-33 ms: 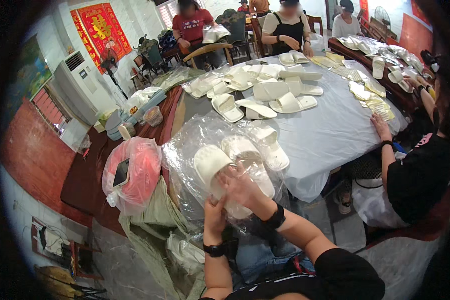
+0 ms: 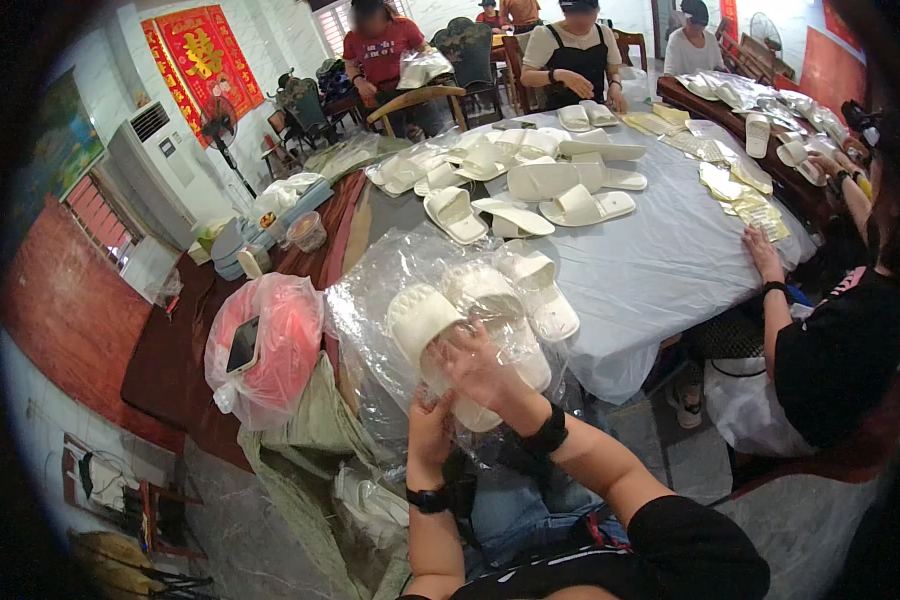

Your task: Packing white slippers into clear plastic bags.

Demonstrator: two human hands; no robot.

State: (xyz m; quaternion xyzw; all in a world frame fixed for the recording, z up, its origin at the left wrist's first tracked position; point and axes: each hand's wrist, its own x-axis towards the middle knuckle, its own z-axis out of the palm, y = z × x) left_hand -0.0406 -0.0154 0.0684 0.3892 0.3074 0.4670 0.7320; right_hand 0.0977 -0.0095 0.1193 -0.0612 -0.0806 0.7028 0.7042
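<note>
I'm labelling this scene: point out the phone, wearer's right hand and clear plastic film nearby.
Phone (image 2: 243,345): head view, dark screen.
Right hand (image 2: 484,374): head view, back of hand.
Clear plastic film (image 2: 358,300): head view, left part.

Three nearest slippers, one phone

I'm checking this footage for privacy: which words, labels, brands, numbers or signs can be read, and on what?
Wording not copied, only where it stands:
Red wall poster: large gold character, clear.
Red shirt: white lettering, blurred.
Yellow sheets: print too small to read.
White slippers: insole marks, too small.
</note>
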